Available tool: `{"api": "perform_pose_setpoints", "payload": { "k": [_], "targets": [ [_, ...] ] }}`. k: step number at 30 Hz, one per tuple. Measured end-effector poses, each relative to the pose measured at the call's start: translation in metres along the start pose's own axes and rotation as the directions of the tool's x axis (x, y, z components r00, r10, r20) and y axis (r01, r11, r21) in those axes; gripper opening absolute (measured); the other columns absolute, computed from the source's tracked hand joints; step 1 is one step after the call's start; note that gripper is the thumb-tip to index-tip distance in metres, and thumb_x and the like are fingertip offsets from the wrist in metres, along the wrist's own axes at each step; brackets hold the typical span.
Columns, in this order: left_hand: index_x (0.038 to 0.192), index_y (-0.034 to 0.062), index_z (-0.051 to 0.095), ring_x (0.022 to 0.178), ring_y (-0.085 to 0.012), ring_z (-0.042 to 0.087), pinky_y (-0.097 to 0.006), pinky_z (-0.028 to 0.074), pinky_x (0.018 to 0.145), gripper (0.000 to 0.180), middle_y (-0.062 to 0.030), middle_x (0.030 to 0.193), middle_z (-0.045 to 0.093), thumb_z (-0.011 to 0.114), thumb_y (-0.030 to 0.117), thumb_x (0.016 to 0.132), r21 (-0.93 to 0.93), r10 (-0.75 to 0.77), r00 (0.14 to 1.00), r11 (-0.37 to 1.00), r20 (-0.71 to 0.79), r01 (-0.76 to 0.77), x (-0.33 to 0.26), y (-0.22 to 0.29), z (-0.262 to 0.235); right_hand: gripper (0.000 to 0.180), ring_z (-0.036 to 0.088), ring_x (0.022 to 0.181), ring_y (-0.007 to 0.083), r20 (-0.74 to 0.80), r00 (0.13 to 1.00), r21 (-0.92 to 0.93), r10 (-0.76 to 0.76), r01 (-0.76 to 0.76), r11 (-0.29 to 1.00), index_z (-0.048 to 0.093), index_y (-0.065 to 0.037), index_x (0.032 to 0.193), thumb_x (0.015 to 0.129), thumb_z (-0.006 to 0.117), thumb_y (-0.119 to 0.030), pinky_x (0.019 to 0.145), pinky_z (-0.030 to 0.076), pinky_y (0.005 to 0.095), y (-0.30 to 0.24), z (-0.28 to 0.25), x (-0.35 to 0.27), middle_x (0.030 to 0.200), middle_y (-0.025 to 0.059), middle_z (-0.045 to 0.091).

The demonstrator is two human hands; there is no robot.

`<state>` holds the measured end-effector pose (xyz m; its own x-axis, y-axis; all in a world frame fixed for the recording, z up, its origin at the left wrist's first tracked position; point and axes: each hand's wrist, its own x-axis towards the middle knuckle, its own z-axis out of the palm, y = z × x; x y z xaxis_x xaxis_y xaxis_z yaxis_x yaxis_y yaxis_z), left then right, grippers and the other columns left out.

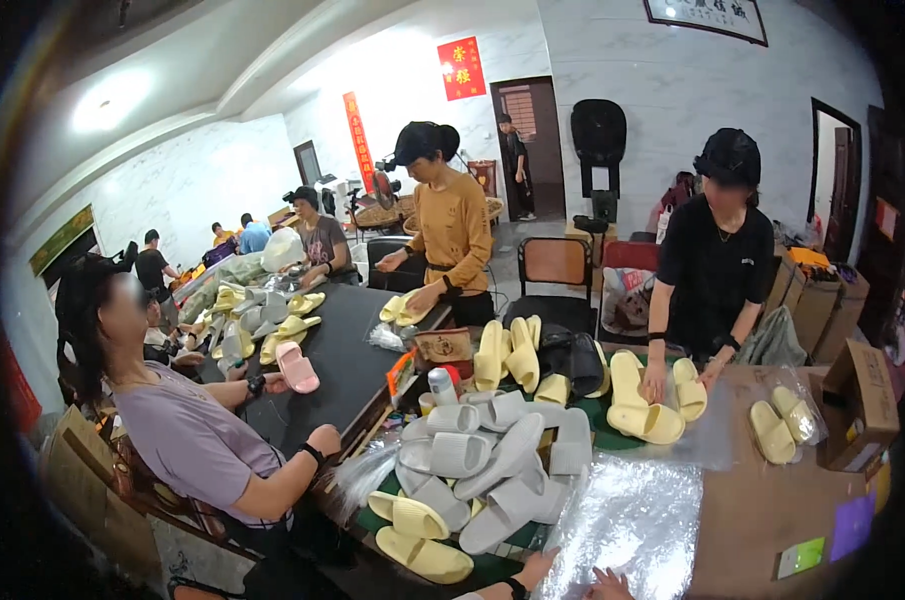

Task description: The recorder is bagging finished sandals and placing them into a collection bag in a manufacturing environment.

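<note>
At the lower edge, my left hand, with a dark band on its wrist, reaches to the near left corner of a pile of clear plastic bags. Its fingers look stretched out, and no object shows in it. My right hand lies over the near edge of the same bags with its fingers apart. Grey slippers are heaped just left of the bags, some overlapping. Two pale yellow slippers lie at the near left of that heap, closest to my left hand.
Across the table a co-worker in black handles yellow slippers. Right of them lie bagged yellow slippers, an open carton and a purple packet. At left, a co-worker holds a pink slipper beside a dark table.
</note>
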<state>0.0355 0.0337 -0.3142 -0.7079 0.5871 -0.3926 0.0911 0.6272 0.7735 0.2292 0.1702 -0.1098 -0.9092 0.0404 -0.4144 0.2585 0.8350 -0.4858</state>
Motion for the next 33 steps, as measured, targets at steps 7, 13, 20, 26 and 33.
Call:
{"api": "perform_pose_setpoints", "payload": {
  "k": [7, 13, 20, 26, 33],
  "targets": [
    [0.106, 0.0032, 0.057, 0.097, -0.0342, 0.057, -0.041, 0.046, 0.08, 0.023, -0.0227, 0.103, 0.059, 0.054, 0.013, 0.085, 0.176, 0.276, 0.938, 0.954, -0.209, -0.242, -0.033, 0.026, -0.017, 0.059, 0.034, 0.124, 0.0428, -0.513, 0.843, 0.179, 0.164, -0.082, 0.98, 0.053, -0.007, 0.117, 0.077, 0.061, -0.049, 0.099, 0.022, 0.0623, 0.005, 0.001, 0.04, 0.139, 0.0237, 0.033],
    [0.102, 0.0014, 0.061, 0.09, -0.0303, 0.059, -0.036, 0.045, 0.08, 0.022, -0.0158, 0.095, 0.064, 0.05, 0.016, 0.089, -0.098, 0.294, 0.944, 0.955, 0.149, -0.281, -0.117, 0.091, -0.139, 0.088, 0.004, 0.135, 0.0471, -0.424, 0.828, 0.033, 0.367, -0.391, 0.92, 0.025, -0.024, 0.143, 0.074, 0.041, -0.076, 0.095, 0.003, 0.0742, -0.026, 0.025, 0.089, 0.149, 0.021, 0.012],
    [0.102, -0.0009, 0.059, 0.078, -0.0151, 0.059, -0.028, 0.045, 0.072, 0.02, -0.0091, 0.086, 0.064, 0.052, 0.012, 0.088, -0.276, 0.21, 0.977, 0.941, 0.023, -0.195, -0.136, 0.086, -0.222, 0.086, 0.002, 0.135, 0.0473, -0.547, 0.684, 0.143, 0.483, -0.493, 0.858, 0.028, -0.019, 0.142, 0.076, 0.042, -0.072, 0.097, -0.001, 0.0723, -0.045, 0.024, 0.093, 0.149, 0.0203, 0.012],
    [0.102, 0.0005, 0.058, 0.076, -0.0175, 0.056, -0.029, 0.045, 0.069, 0.02, -0.0091, 0.088, 0.059, 0.06, 0.008, 0.084, -0.213, 0.233, 0.901, 0.921, -0.366, -0.325, -0.121, 0.092, -0.288, 0.084, 0.005, 0.135, 0.0456, -0.421, 0.707, 0.04, 0.568, -0.611, 0.79, 0.021, -0.022, 0.144, 0.079, 0.04, -0.07, 0.1, 0.003, 0.0694, -0.046, 0.038, 0.097, 0.149, 0.0202, 0.009],
    [0.116, -0.0002, 0.049, 0.105, -0.0325, 0.049, -0.04, 0.038, 0.091, 0.04, -0.0185, 0.113, 0.05, 0.064, 0.01, 0.08, 0.052, 0.323, 0.785, 0.935, -0.529, -0.35, -0.073, 0.061, -0.325, 0.075, 0.014, 0.134, 0.0433, -0.53, 0.634, 0.087, 0.563, -0.62, 0.78, 0.034, -0.017, 0.139, 0.08, 0.049, -0.06, 0.101, 0.007, 0.0682, -0.066, 0.039, 0.089, 0.146, 0.0203, 0.021]
  ]
}}
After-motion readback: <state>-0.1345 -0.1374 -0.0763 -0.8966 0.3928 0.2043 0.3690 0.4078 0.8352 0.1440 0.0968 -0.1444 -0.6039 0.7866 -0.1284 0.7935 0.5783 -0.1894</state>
